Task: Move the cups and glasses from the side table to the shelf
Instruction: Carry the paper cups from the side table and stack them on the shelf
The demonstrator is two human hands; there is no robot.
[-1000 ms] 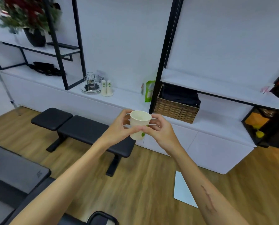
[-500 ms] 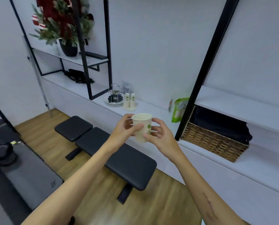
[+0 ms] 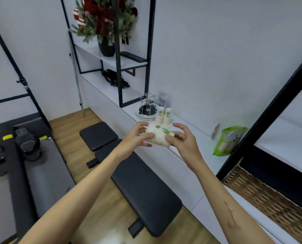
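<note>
A white paper cup with green leaf marks lies tilted on its side between my hands, rim toward the left. My left hand grips the rim end and my right hand holds the base end. Both hover in front of the white shelf. Two upturned paper cups of the same kind stand on a small plate on that shelf, just behind my hands. A wire cup rack on a round tray sits beside them.
A green pouch lies on the shelf to the right, next to a black frame post. A black padded bench stands below my arms. A wicker basket is at lower right. A potted plant sits on an upper shelf.
The view has swung left and closer to the shelf. The cup, upright before, now lies tipped on its side between both hands.
</note>
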